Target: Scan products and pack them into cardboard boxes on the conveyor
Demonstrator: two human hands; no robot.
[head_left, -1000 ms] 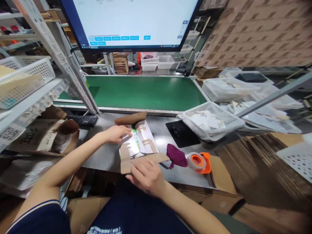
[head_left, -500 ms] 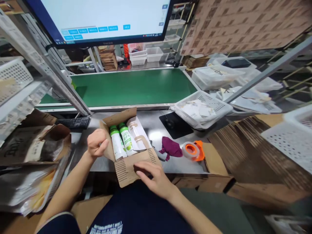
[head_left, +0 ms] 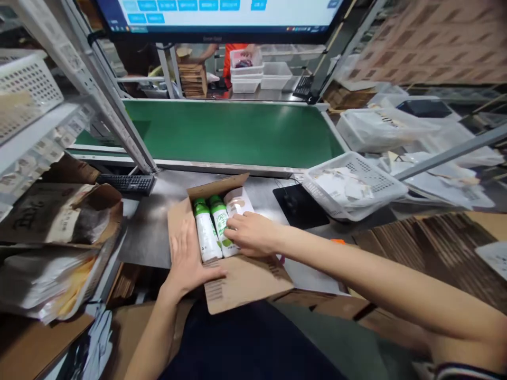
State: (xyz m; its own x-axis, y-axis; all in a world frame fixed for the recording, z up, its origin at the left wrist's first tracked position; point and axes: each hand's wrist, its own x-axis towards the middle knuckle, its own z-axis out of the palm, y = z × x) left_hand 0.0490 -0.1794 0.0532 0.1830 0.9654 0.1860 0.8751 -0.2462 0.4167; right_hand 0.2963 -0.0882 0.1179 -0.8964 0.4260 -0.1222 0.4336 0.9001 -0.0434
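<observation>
An opened cardboard box [head_left: 249,282] sits on the metal bench before me, flaps spread. Inside, a white bottle with a green cap [head_left: 208,235] lies beside a second green-capped bottle [head_left: 220,215], and to their right is a white carton piece [head_left: 240,200], partly covered by my hand. My left hand [head_left: 186,264] rests flat on the left flap, fingers stretched and thumb over the front flap. Reaching into the box from the right, my right hand [head_left: 255,234] has its fingers curled by the second bottle and the carton piece; what they grip is hidden.
Behind the bench runs a green conveyor belt [head_left: 237,132], with a monitor [head_left: 222,34] above. A black mouse pad [head_left: 301,206] and a white basket of papers [head_left: 352,184] lie to the right. At left are a keyboard [head_left: 129,183] and shelves. Another person's hand [head_left: 249,50] shows beyond the belt.
My left hand has opened from a fist and laid itself on the left flap. My right hand has moved from the front flap up into the box. The view has shifted.
</observation>
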